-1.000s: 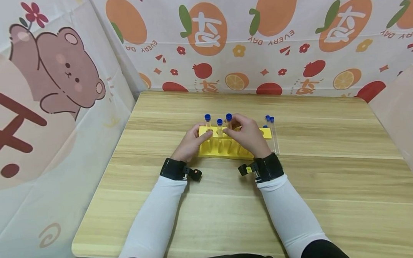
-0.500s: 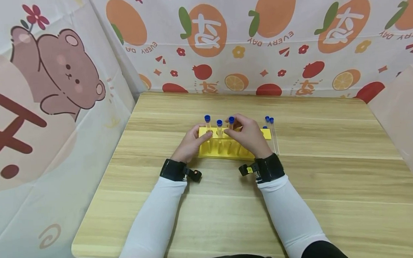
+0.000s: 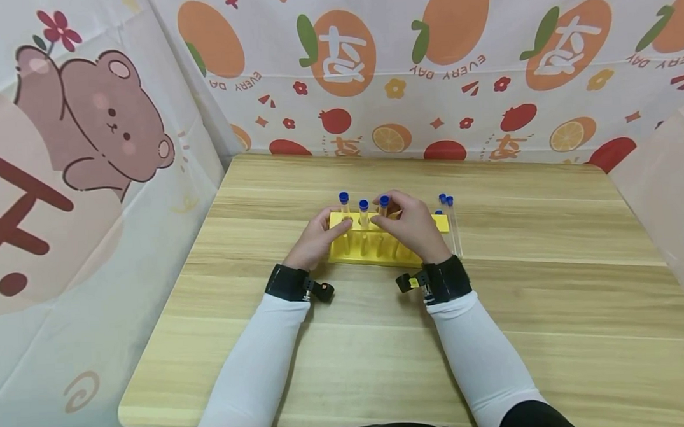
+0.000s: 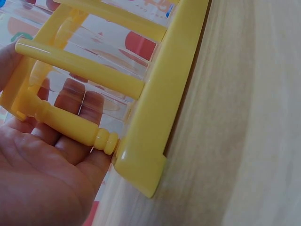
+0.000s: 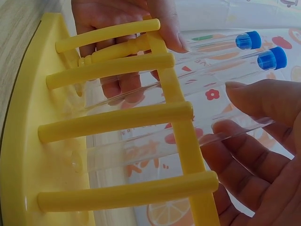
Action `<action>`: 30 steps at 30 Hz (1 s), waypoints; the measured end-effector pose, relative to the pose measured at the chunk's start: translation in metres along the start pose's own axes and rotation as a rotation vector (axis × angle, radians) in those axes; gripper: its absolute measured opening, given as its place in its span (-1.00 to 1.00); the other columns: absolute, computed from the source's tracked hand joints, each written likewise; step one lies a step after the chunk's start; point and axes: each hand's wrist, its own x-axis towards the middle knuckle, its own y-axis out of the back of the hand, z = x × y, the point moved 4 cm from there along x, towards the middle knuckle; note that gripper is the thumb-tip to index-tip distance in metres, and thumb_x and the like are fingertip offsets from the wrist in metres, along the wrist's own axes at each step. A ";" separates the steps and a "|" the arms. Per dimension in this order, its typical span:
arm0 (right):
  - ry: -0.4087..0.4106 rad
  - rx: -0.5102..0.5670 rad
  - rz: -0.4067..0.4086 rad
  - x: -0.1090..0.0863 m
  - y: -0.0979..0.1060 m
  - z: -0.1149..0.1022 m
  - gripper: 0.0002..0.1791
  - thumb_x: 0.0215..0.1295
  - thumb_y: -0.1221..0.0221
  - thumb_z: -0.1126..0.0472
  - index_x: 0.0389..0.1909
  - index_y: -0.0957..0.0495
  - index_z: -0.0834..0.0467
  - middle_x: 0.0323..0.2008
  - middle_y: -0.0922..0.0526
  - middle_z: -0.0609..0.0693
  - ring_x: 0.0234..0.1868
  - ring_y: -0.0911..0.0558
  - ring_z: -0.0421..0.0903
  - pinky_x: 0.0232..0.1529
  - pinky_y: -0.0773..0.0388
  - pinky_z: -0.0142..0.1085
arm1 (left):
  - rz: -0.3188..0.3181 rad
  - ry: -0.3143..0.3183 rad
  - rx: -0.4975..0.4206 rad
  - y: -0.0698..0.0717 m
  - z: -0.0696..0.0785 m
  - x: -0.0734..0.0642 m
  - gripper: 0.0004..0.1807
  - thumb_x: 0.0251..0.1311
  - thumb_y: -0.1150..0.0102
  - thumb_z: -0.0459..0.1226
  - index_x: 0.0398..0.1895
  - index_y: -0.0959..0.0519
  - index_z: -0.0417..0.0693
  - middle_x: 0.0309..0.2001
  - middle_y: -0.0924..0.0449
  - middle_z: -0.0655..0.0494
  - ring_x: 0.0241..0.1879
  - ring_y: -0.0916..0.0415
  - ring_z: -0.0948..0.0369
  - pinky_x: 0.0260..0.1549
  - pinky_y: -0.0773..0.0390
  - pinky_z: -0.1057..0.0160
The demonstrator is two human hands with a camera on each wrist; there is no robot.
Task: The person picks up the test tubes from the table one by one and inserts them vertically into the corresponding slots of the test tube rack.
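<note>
A yellow test tube rack (image 3: 358,261) stands on the table, with clear blue-capped test tubes upright in its left holes. My left hand (image 3: 313,239) grips the rack's left end, thumb on the top plate and fingers behind; in the left wrist view, its fingers lie behind the turned end post (image 4: 70,125). My right hand (image 3: 416,226) holds the third test tube (image 3: 384,206) near its top, just below the cap. In the right wrist view that tube (image 5: 136,153) runs down through the rack to the base, thumb and fingers about its upper part, its cap hidden by the hand.
Several more blue-capped test tubes (image 3: 454,224) lie on the wooden table (image 3: 551,281) just right of the rack, partly behind it. A printed fruit curtain (image 3: 392,46) hangs along the back edge, and a bear-print curtain (image 3: 97,122) on the left.
The cap of the third test tube has shifted slightly right and lower, with my right hand staying at it. My left hand keeps its grip on the rack.
</note>
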 end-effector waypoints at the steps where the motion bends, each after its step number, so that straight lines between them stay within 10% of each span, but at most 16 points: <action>1: 0.000 0.000 -0.001 0.000 0.000 0.001 -0.67 0.20 -0.37 0.14 -0.04 -0.60 0.14 -0.31 -0.60 -0.05 -0.26 -0.54 -0.09 -0.17 -0.59 -0.19 | 0.000 -0.001 -0.003 0.000 0.000 0.000 -0.43 0.33 -0.18 -0.03 0.32 -0.32 0.02 0.17 -0.50 0.01 -0.02 -0.49 0.16 -0.08 -0.51 0.29; 18: -0.027 -0.028 -0.030 0.001 -0.003 0.002 -0.64 0.19 -0.38 0.12 -0.01 -0.61 0.12 -0.27 -0.62 -0.06 -0.22 -0.55 -0.08 -0.12 -0.58 -0.18 | -0.025 0.029 -0.029 0.001 0.000 0.002 -0.46 0.39 -0.12 -0.14 0.37 -0.28 -0.05 0.13 -0.50 0.01 0.03 -0.47 0.02 0.05 -0.49 0.03; 30: -0.033 -0.045 -0.035 0.001 -0.004 0.003 -0.62 0.20 -0.37 0.11 0.01 -0.60 0.11 -0.23 -0.64 -0.05 -0.19 -0.55 -0.08 -0.09 -0.57 -0.17 | -0.015 -0.018 -0.037 0.001 -0.002 0.002 -0.46 0.36 -0.17 -0.12 0.33 -0.32 -0.07 0.12 -0.53 -0.04 -0.06 -0.54 0.13 -0.09 -0.58 0.23</action>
